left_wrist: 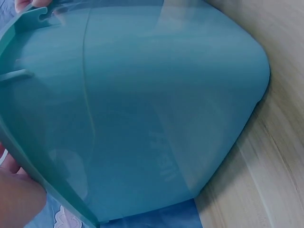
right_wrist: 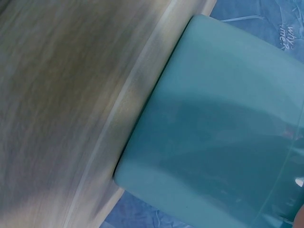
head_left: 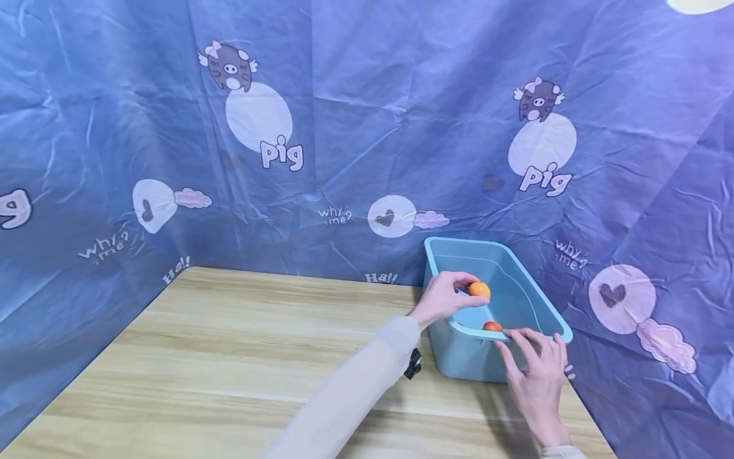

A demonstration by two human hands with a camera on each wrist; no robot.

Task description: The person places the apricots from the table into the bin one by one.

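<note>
A small round orange ball (head_left: pixel 479 291) is pinched between the thumb and fingers of my left hand (head_left: pixel 447 298), over the opening of a blue-green plastic bin (head_left: pixel 467 354). Inside the bin, close to its near wall, a red-orange round thing (head_left: pixel 492 326) shows partly above the rim. My right hand (head_left: pixel 538 373) grips the bin's near rim, fingers over the top and thumb on the outside. In the left wrist view the bin's wall (left_wrist: pixel 156 109) fills most of the picture, with part of my left hand (left_wrist: pixel 19 197) beyond the rim. The right wrist view shows the outer wall (right_wrist: pixel 213 128).
The bin stands at the back right of a wooden table (head_left: pixel 229 357), against a blue printed cloth (head_left: pixel 355 146) hung behind and at both sides. A small black object (head_left: pixel 413 364) shows beside my left sleeve, near the bin's left side.
</note>
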